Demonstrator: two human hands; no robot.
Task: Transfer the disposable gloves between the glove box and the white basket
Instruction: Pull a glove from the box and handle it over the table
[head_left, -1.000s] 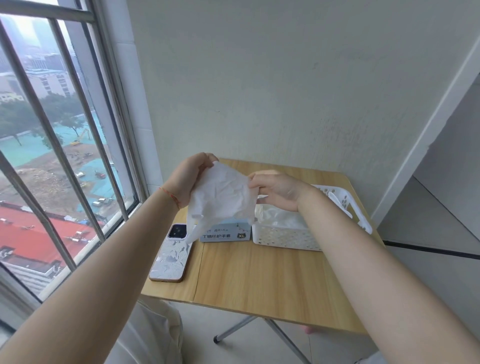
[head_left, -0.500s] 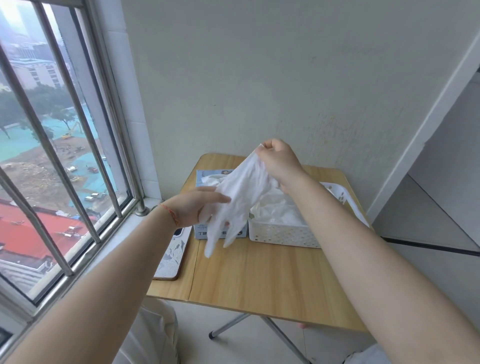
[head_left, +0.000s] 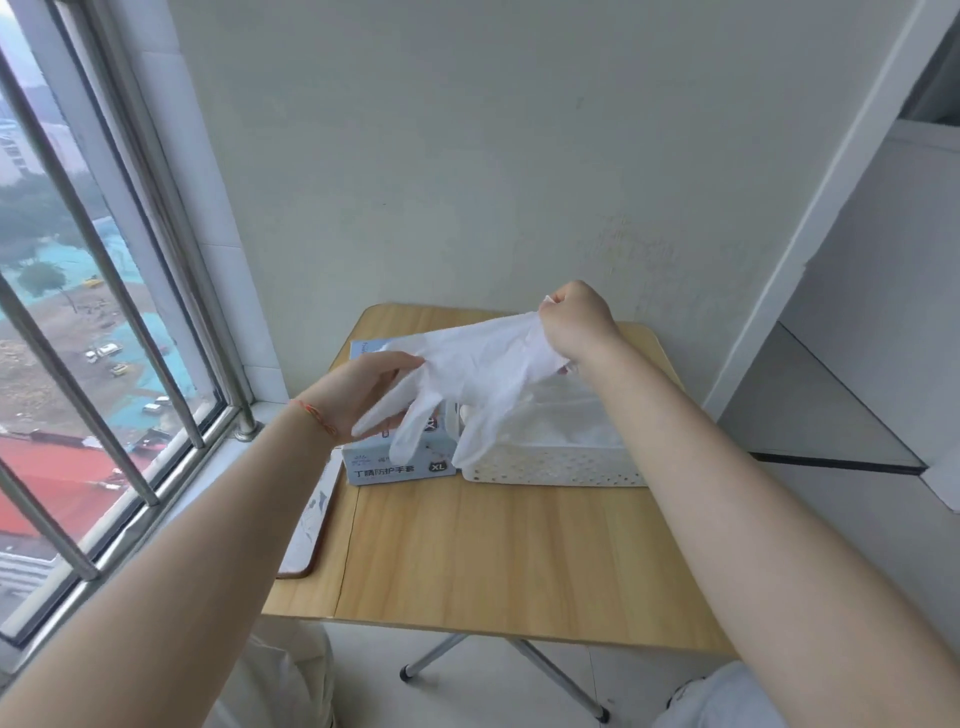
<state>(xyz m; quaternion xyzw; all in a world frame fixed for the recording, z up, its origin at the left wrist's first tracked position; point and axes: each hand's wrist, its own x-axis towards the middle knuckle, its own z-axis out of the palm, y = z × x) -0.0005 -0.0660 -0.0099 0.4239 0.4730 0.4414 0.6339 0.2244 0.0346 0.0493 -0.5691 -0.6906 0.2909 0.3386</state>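
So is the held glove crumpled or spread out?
Spread out: the glove hangs flat from the right hand pinching its cuff, its fingers dangling apart; the left hand touches its side.

right hand (head_left: 576, 325) pinches a white glove (head_left: 478, 374) above the basket (head_left: 550, 470)

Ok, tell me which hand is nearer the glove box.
Left. The left hand is just above the glove box, touching the disposable glove; the right hand pinches the glove's cuff higher up, over the white basket.
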